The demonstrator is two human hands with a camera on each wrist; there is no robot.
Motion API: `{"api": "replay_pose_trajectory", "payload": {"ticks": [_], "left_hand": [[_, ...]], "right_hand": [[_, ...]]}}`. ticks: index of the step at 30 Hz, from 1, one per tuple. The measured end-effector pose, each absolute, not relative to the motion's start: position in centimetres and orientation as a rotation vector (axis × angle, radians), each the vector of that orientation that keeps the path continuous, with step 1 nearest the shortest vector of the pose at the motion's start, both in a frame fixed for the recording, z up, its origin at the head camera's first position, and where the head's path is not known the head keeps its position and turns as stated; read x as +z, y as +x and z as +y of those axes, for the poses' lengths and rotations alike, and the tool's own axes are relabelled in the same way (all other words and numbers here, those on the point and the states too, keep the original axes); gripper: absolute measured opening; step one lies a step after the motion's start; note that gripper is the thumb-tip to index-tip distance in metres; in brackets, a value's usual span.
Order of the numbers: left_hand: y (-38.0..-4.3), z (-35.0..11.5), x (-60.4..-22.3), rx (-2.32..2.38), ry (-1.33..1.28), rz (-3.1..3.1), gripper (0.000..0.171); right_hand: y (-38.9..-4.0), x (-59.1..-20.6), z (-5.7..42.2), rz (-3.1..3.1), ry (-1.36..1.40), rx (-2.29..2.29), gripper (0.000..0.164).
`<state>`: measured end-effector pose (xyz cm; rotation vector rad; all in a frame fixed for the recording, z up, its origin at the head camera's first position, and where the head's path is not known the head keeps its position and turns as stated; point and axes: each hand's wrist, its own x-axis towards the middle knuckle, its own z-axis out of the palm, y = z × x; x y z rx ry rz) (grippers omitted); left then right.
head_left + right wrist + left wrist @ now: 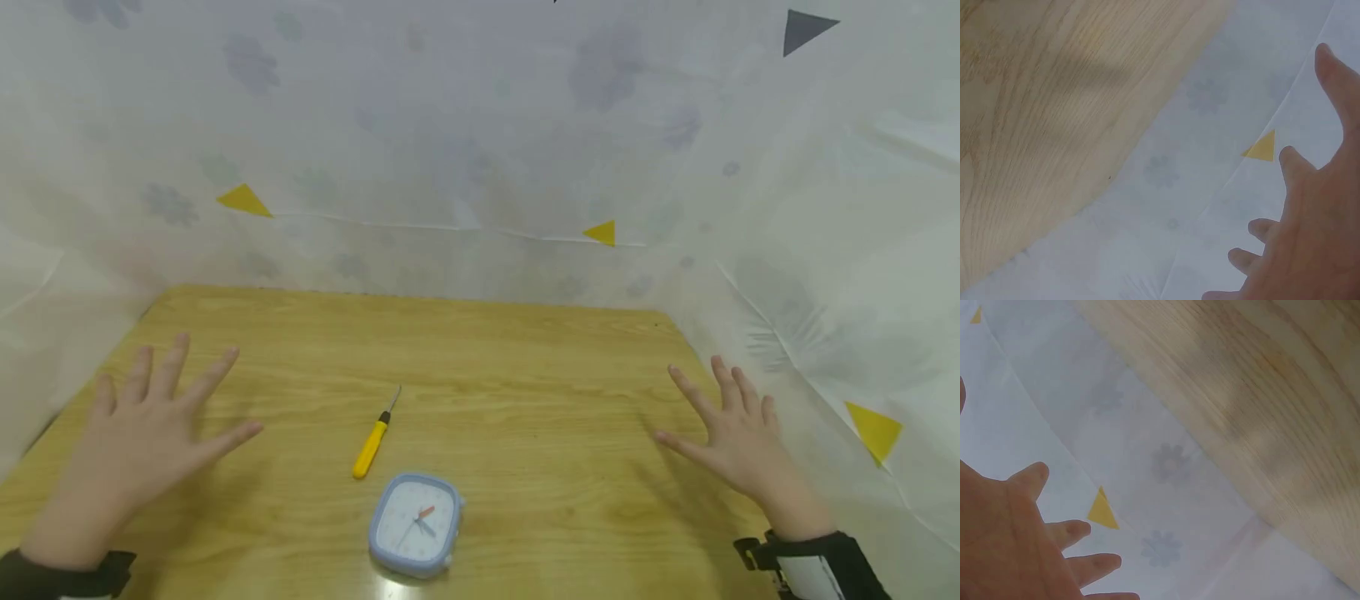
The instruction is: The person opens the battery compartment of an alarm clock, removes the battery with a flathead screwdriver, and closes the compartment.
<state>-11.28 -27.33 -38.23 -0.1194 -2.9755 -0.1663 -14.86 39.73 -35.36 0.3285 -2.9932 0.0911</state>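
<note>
While left hand (153,437) and right hand (742,446) spread fingers (211,380) | yellow screwdriver (372,446) lies near clock (412,525)

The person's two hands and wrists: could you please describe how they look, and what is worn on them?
The left hand and the right hand are bare, with no gloves. The left wrist wears a black band; the right wrist wears a matching black strap with a white patch.

Both wristbands (52,573) are black; the right's panel (810,577) is white.
</note>
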Motion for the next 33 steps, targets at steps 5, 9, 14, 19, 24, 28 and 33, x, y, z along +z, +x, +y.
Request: {"api": "replay_pose_trajectory", "payload": {"ticks": [5,9,14,19,24,28,33], "left_hand": [[-11.3,-26.7,-38.2,-0.184,-0.142,-2.991,0.103],[-11.3,-25.9,-37.9,-0.213,-0.167,-2.976,0.104],[-11.1,-24.6,-37.3,-0.234,-0.217,-2.952,0.105],[-10.5,-23.0,-36.6,-0.254,-0.279,-2.942,0.107],[-9.7,-21.1,-36.2,-0.242,-0.357,-2.895,0.111],[-9.2,-19.8,-35.7,-0.222,-0.427,-2.885,0.111],[-8.6,-18.2,-35.5,-0.241,-0.502,-2.885,0.112]], "right_hand": [[-14.8,-35.6,39.6,-2.913,0.422,0.074,0.1],[-14.9,-35.5,39.0,-2.819,0.51,0.034,0.1],[-14.9,-34.7,37.2,-2.747,0.583,-0.012,0.1],[-14.2,-33.9,34.5,-2.758,0.623,-0.045,0.099],[-13.7,-33.4,31.6,-2.775,0.685,-0.058,0.099],[-13.4,-33.4,29.3,-2.779,0.741,-0.049,0.101],[-13.3,-33.9,27.0,-2.718,0.838,-0.03,0.103]]}}
